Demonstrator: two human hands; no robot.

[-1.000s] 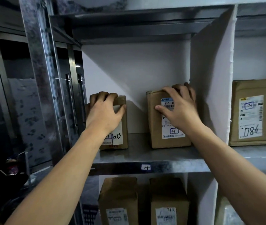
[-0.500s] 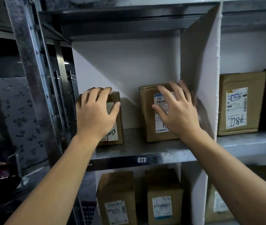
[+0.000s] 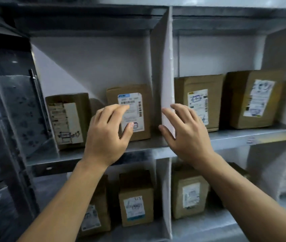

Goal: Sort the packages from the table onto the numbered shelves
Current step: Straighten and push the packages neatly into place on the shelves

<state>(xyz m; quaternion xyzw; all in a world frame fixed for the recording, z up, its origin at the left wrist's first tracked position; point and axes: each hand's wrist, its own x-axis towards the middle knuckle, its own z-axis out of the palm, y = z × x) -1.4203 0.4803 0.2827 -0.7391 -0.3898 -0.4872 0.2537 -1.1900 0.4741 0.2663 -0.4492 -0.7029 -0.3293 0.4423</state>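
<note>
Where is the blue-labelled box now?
Head view, centre-left: the box stands on the upper shelf, left bay, beside the white divider, right of a second box, partly behind the left hand.

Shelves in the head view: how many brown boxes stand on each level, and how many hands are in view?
Brown boxes on the upper shelf: 4
Brown boxes on the lower shelf: 3 plainly seen; more may be hidden
Hands: 2
Total: 9
</note>
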